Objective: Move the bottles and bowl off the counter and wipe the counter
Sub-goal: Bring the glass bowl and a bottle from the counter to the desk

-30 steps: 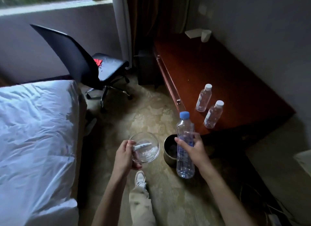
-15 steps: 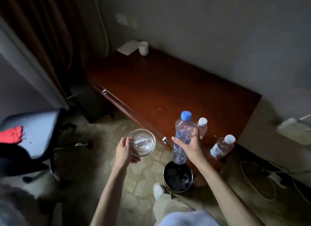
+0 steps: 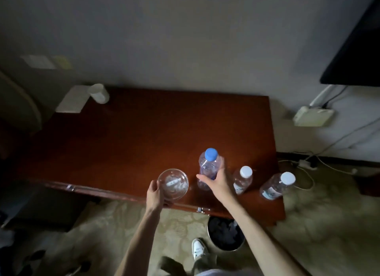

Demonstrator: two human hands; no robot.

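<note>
While the glass bowl [image 3: 173, 183] sits at the front edge of the dark red counter [image 3: 144, 136], the left hand [image 3: 155, 195] curls its fingers round the near rim, holding it; inside lies a small white object, too blurred to name; just to its right the right hand [image 3: 216, 182] wraps the blue-capped bottle [image 3: 208, 168], which stands upright over the counter and looks nearly empty; whether its base touches the wood I cannot tell; beside that stand two white-capped bottles, one [image 3: 242, 180] close by, the other [image 3: 276, 185] near the counter's right end; at the far left corner a white cup [image 3: 98, 93] rests by a flat white pad [image 3: 72, 100]; below the counter's edge a round bin [image 3: 225, 233] holds dark crumpled stuff.
</note>
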